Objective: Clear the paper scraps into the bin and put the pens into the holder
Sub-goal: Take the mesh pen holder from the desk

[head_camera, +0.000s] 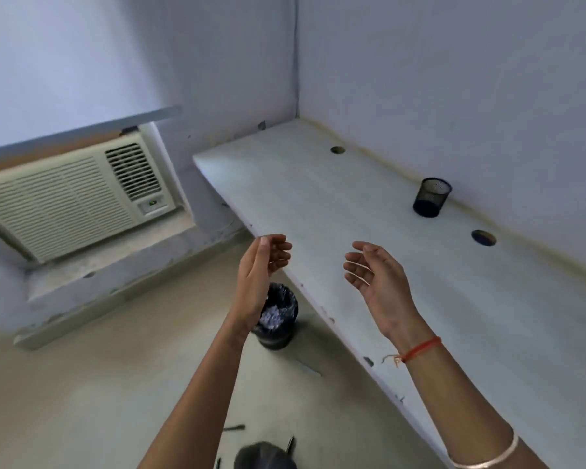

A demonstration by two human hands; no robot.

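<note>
The bin (275, 340), a dark one lined with a black bag, stands on the floor just beside the front edge of the white bench (318, 198), and a heap of paper scraps (272, 318) lies inside it. The left hand (263, 265) hangs above the bin, fingers loosely curled and holding nothing, its wrist covering part of the bin's rim. The right hand (374, 279) is to the right of the bin over the bench edge, palm turned inward, fingers relaxed and likewise empty; an orange thread (420, 348) is tied round its wrist. The black mesh holder (432, 197) stands upright on the bench well apart from the bin, beyond it and to the right, close to the wall. On the floor on the nearer side of the bin lie thin dark sticks that look like pens: one (234, 427) lying flat, another (291, 445) beside a blurred dark shape (264, 456) at the bottom edge. Far left of the bin, a window air conditioner (71, 198) sits in the wall.
</note>
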